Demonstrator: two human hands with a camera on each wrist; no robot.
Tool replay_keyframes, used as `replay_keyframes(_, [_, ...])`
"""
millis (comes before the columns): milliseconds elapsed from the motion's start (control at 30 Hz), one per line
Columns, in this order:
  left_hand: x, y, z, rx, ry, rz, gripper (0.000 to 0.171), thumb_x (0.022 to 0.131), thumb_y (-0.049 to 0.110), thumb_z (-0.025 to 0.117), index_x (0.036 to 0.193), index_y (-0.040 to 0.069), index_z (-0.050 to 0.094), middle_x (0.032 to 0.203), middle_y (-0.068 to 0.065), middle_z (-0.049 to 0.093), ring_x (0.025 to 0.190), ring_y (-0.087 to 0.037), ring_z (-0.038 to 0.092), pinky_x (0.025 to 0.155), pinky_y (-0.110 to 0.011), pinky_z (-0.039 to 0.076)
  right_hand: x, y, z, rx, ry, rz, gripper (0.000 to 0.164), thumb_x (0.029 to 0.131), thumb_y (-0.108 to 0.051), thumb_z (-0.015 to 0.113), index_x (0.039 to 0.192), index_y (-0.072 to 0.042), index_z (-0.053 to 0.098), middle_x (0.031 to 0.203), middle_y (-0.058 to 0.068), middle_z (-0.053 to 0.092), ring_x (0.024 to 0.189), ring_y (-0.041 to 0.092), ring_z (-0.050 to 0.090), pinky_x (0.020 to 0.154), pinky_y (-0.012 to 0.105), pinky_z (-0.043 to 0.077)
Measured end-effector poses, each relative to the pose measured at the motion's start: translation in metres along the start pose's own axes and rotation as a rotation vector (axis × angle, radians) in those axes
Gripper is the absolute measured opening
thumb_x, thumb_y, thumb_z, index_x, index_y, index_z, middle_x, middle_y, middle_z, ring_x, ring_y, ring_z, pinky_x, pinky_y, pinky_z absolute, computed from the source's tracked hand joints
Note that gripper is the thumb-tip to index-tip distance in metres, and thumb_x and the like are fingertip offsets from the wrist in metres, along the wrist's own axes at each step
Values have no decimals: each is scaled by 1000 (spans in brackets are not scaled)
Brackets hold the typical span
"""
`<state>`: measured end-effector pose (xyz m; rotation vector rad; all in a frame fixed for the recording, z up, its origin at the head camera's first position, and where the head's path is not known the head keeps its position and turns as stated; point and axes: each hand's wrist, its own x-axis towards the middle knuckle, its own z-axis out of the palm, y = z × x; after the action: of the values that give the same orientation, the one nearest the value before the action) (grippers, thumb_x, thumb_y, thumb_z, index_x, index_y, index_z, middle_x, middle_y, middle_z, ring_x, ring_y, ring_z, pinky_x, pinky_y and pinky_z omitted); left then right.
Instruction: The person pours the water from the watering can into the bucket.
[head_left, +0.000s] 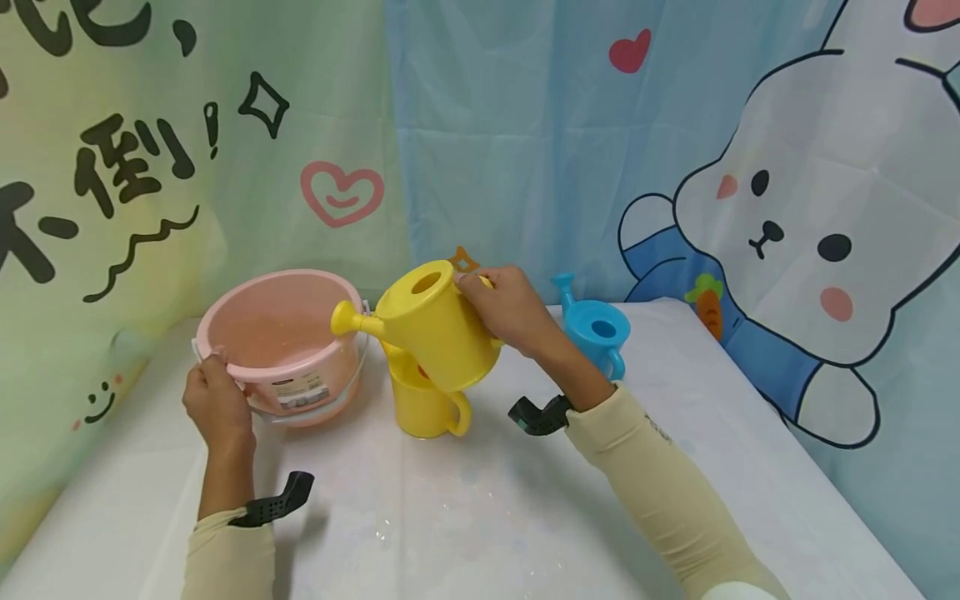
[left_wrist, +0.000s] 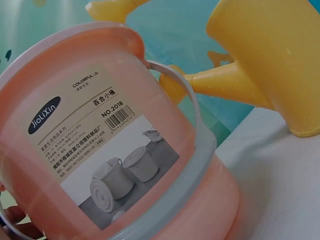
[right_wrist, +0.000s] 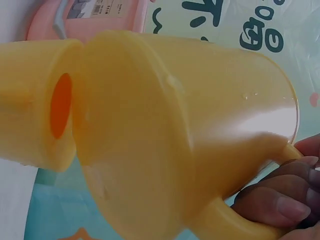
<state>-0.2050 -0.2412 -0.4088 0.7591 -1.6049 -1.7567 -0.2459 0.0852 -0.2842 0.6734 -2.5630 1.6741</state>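
Note:
My right hand [head_left: 506, 308] grips the handle of a yellow watering can [head_left: 442, 333], raised and tilted so its spout points left toward a pink bucket [head_left: 300, 371]. The spout's round head overlaps the bucket's right rim in the head view. My left hand [head_left: 217, 400] holds the bucket at its front left rim. Some of its fingers [left_wrist: 22, 222] show low in the left wrist view. A second yellow watering can [head_left: 423, 408] stands on the table, partly hidden behind the raised one. Curled fingers [right_wrist: 280, 200] wrap the raised can's handle in the right wrist view.
A blue watering can [head_left: 596, 329] stands farther back on the right of the white table [head_left: 450, 533]. The bucket's grey carrying handle [left_wrist: 192, 165] hangs down its front. Water drops lie on the tabletop near the front. A printed curtain [head_left: 495, 167] hangs behind.

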Motion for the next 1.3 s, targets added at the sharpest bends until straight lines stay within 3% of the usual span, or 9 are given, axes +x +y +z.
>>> replay_keyframes(300, [0, 1, 0, 17, -6, 1, 29, 99, 43, 45, 102, 17, 56, 93, 1, 49, 78, -10, 47, 62, -17, 44, 7, -18, 8, -111, -40, 39, 41, 100, -34, 46, 70, -5, 47, 64, 10, 49, 62, 26, 58, 55, 34, 48])
replay_keyframes(500, [-1, 1, 1, 15, -10, 4, 29, 99, 42, 44, 104, 16, 56, 92, 1, 49, 78, -11, 47, 62, -17, 43, 14, -28, 11, -167, -130, 90, 41, 101, -36, 43, 77, -4, 52, 71, 11, 56, 65, 26, 61, 59, 33, 51])
replay_keyframes(700, [-1, 2, 0, 11, -6, 1, 27, 99, 42, 45, 102, 18, 57, 91, 0, 49, 76, -11, 47, 61, -17, 44, 22, -37, 13, -250, -161, 116, 43, 101, -36, 42, 72, -4, 49, 81, 13, 51, 65, 24, 57, 57, 30, 48])
replay_keyframes(933, [-1, 1, 0, 5, -6, -15, 26, 99, 43, 46, 101, 19, 56, 92, 1, 50, 76, -10, 48, 63, -17, 45, 27, -43, 15, -254, -200, 133, 41, 101, -34, 41, 73, -4, 47, 68, 10, 50, 60, 23, 56, 54, 29, 48])
replay_keyframes(1300, [0, 0, 0, -2, 0, -10, 34, 99, 43, 47, 109, 13, 58, 92, 0, 49, 77, -11, 48, 61, -16, 45, 31, -50, 14, -298, -222, 156, 44, 103, -38, 40, 76, -4, 48, 67, 8, 47, 57, 20, 51, 50, 27, 43])
